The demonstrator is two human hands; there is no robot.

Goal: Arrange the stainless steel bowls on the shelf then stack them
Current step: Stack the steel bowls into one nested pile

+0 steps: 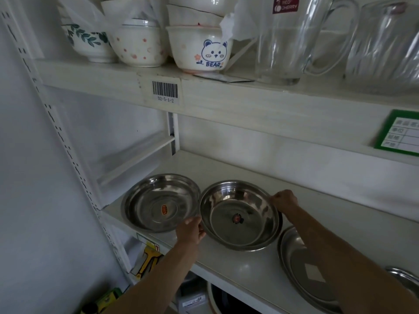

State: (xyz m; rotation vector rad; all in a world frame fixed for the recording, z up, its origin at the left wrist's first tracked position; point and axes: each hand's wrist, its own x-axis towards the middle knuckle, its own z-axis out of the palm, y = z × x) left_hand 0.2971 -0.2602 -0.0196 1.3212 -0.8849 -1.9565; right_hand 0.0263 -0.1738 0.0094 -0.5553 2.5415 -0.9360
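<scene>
A stainless steel bowl (238,214) with a dark sticker inside sits in the middle of the white shelf (249,268), apparently nested on another bowl whose rim shows beneath. My left hand (192,230) grips its near-left rim and my right hand (284,200) pinches its far-right rim. A second steel bowl (158,202) with an orange sticker rests to the left, its rim touching the held bowl. To the right lies a stack of flat steel plates (301,277) under my right forearm.
The shelf above (226,98) holds ceramic bowls (199,48) and glass jugs (290,41). A barcode label (165,90) and a green tag (401,134) hang on its edge. Another steel rim (405,279) shows at far right. Boxes sit below the shelf.
</scene>
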